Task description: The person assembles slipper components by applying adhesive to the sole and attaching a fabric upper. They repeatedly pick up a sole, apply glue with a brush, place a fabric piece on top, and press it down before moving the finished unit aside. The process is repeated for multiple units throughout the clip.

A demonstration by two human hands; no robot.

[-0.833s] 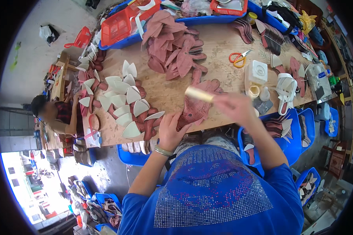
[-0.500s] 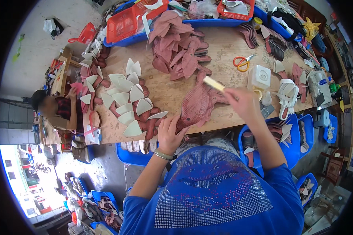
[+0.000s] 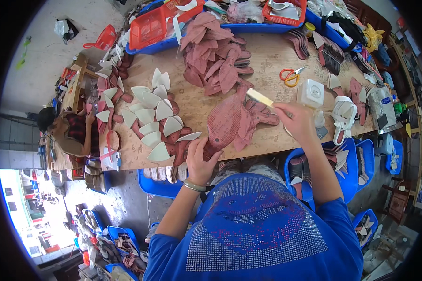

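Note:
My right hand (image 3: 296, 122) is closed round a flat, cream-coloured brush-like tool (image 3: 259, 97). Its pale end reaches over the upper right edge of a reddish, scale-patterned shoe-upper piece (image 3: 224, 121). My left hand (image 3: 199, 161) has its fingers apart and rests at that piece's lower left edge. More flat pinkish-red pieces (image 3: 248, 129) lie overlapped beneath and to the right of it. Left of my left hand are reddish shoe parts carrying white pointed pieces (image 3: 164, 111). A tall heap of pinkish-red leaf-shaped pieces (image 3: 211, 58) stands farther back.
Orange-handled scissors (image 3: 291, 77), a white square container (image 3: 310, 93) and white straps (image 3: 344, 114) lie on the right of the wooden table (image 3: 272, 51). Blue bins (image 3: 356, 171) stand below its front edge. At the left, another person (image 3: 72, 131) handles pink pieces.
My right hand and its tool have shifted slightly right. The scale-patterned piece now sits a little farther left, showing more of the pieces on its right. My left hand has moved slightly left.

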